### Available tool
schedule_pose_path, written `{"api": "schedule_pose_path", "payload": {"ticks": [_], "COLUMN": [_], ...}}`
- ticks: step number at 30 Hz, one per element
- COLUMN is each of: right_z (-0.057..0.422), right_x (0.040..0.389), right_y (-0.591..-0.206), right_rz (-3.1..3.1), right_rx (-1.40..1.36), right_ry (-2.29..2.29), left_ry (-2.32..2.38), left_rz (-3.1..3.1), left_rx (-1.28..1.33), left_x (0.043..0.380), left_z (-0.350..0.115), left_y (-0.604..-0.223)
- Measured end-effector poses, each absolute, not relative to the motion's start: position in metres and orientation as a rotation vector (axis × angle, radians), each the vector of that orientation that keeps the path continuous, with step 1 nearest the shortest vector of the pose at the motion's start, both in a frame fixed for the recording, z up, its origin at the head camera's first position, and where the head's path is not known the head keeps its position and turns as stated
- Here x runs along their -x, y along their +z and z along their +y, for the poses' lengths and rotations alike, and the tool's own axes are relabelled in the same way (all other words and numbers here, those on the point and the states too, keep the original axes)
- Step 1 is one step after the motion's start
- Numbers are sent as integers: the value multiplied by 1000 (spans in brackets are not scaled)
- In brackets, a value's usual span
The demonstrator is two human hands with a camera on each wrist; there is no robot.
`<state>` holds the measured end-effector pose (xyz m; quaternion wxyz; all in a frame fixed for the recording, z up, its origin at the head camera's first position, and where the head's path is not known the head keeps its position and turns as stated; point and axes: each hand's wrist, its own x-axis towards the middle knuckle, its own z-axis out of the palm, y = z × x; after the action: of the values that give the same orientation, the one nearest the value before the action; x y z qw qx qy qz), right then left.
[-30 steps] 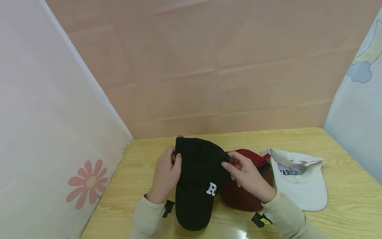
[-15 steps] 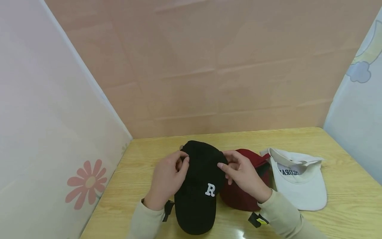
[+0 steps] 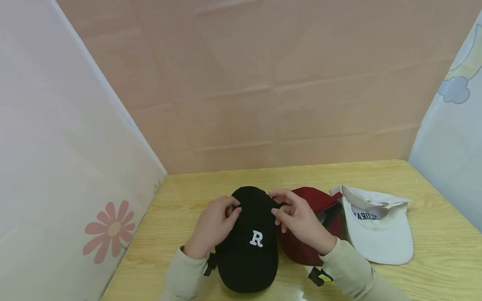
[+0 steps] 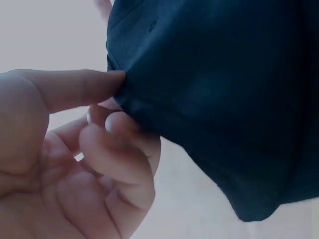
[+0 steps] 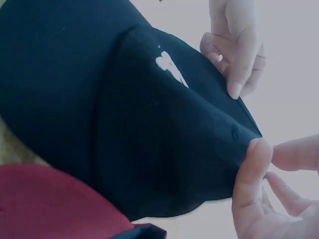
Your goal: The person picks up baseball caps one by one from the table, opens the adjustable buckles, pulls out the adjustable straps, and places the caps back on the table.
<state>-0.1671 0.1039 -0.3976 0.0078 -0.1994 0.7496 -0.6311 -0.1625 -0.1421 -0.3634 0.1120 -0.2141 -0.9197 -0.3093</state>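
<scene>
In the head view a black baseball cap (image 3: 244,267) with a white letter R (image 3: 256,238) on its front has its brim toward me. My left hand (image 3: 214,225) pinches the crown's left edge between thumb and fingers. On the opposite side, my right hand (image 3: 299,219) pinches the crown's right edge. The left wrist view shows the left thumb (image 4: 94,87) pressing the dark cloth, other fingers curled beneath. In the right wrist view the right thumb (image 5: 253,167) lies on the cap's fabric near its edge.
A dark red cap (image 3: 312,198) lies right of the black one, partly behind my right hand. Farther right rests a white cap (image 3: 393,240), its underside showing. All are on a wooden table (image 3: 180,188) bounded by a tan backdrop (image 3: 263,104) and pale side walls.
The black cap has come lower and turned so its brim and R face me more squarely. My left hand has shifted its grip inward along the crown; both hands are closer together.
</scene>
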Motion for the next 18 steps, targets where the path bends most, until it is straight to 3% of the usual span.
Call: {"api": "schedule_pose_path", "payload": {"ticks": [18], "right_z": [132], "right_x": [171], "right_y": [-405], "right_rz": [2490], "right_rx": [444], "right_ry": [-1872], "left_ry": [-1062], "left_rz": [-2690], "left_rx": [385], "left_x": [202], "left_z": [-170], "left_y": [-390]}}
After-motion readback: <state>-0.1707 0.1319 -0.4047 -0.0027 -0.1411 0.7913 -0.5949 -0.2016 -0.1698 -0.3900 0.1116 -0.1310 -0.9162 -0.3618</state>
